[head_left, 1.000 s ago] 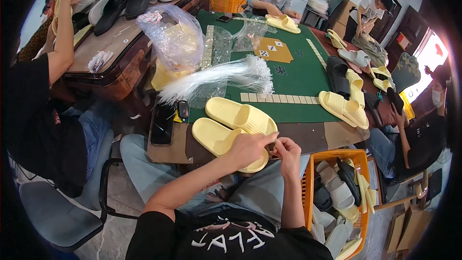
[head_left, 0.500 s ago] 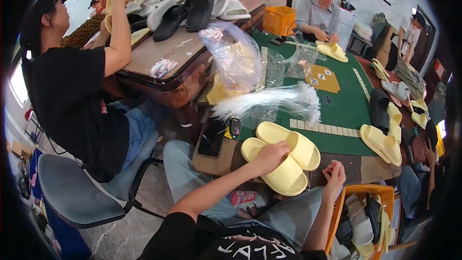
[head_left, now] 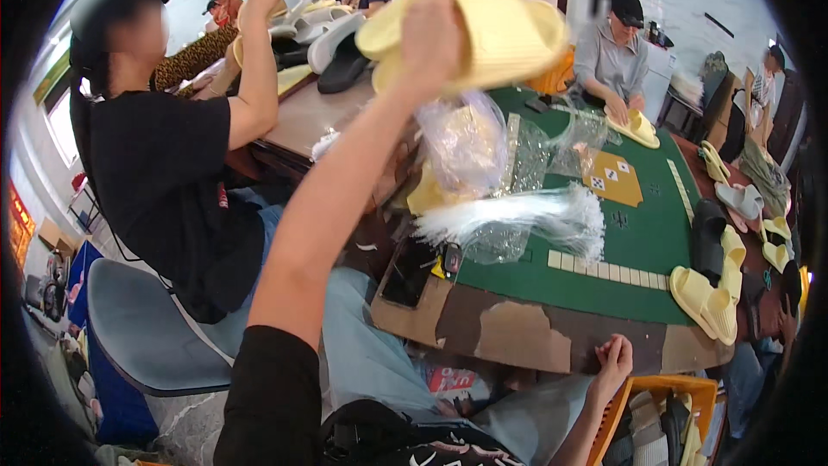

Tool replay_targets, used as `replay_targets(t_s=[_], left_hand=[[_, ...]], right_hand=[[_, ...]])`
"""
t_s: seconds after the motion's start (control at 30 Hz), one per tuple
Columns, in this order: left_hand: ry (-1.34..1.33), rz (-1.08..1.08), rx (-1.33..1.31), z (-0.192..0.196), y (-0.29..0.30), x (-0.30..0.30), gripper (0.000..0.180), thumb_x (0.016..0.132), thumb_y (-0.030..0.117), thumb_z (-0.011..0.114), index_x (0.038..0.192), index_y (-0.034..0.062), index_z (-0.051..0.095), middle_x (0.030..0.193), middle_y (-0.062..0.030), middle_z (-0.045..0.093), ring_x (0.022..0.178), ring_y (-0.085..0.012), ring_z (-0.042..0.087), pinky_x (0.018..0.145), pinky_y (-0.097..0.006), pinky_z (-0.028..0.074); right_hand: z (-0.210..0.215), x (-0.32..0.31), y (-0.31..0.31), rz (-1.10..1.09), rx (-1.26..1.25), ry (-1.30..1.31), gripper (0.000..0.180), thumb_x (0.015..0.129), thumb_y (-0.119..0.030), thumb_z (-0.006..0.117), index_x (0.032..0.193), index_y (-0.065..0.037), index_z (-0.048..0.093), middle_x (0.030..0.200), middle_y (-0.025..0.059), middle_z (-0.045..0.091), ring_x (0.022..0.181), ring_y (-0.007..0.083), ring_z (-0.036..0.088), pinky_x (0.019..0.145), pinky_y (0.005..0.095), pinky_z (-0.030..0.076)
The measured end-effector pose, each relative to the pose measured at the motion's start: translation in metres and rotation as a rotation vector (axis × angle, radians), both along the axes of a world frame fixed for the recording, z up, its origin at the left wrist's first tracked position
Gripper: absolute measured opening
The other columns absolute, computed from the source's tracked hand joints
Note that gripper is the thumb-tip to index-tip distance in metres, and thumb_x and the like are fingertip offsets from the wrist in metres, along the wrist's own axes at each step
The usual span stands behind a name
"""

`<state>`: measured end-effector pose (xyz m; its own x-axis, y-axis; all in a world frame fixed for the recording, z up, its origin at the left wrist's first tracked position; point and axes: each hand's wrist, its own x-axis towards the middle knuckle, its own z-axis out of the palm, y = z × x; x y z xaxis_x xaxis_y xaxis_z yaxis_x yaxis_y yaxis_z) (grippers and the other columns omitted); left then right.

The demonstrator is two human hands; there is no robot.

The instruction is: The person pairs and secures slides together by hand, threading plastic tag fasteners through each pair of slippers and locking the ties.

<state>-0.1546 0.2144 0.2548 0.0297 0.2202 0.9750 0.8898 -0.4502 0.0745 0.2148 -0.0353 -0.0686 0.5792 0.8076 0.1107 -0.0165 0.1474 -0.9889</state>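
Observation:
High over the table, my left hand (head_left: 433, 41) is closed around a pair of pale yellow slippers (head_left: 511, 28). The slippers are smeared by motion, and they hide part of the heap behind them. My right hand (head_left: 615, 356) is at the table's near edge, fingers curled in with nothing visible in them. A sheaf of clear-white plastic ties (head_left: 517, 217) lies on the green table mat (head_left: 517, 283). Behind the sheaf sits a clear plastic bag (head_left: 467, 142). A dark phone (head_left: 405, 272) and a small black key fob (head_left: 451, 259) lie to its left.
More slippers (head_left: 336, 53) are heaped on the brown table (head_left: 302, 116) at the far left. Yellow slippers (head_left: 705, 300) lie at the mat's right end. An orange crate (head_left: 703, 393) of slippers stands below my right hand. People sit to my left and across the table.
My left hand has lifted the pair of yellow slippers off the table's near edge, up and forward toward the heap. My right hand has barely moved; the view has shifted.

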Motion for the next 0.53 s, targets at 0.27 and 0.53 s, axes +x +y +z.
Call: replay_targets(t_s=[0.27, 0.53], left_hand=[[0.154, 0.397, -0.715, -0.002, 0.055, -0.118, 0.025, 0.076, 0.018, 0.061, 0.097, 0.0048, 0.064, 0.097, -0.018, 0.064, 0.091, -0.0333, 0.062, 0.079, -0.043, 0.05], [0.527, 0.589, -1.108, -0.028, 0.033, -0.115, 0.046, 0.072, 0.036, 0.064, 0.113, 0.0135, 0.062, 0.105, -0.0164, 0.062, 0.103, -0.0303, 0.056, 0.086, -0.04, 0.047]], right_hand=[[0.0, -0.001, 0.001, -0.013, -0.014, -0.013, 0.018, 0.095, -0.02, 0.047, 0.091, -0.005, 0.057, 0.072, -0.0016, 0.049, 0.065, 0.0044, 0.047, 0.061, 0.0193, 0.045], [0.0, -0.002, 0.002, 0.015, -0.01, -0.082, 0.018, 0.095, -0.019, 0.047, 0.089, -0.005, 0.057, 0.072, -0.0015, 0.049, 0.064, 0.0051, 0.047, 0.062, 0.0195, 0.044]])
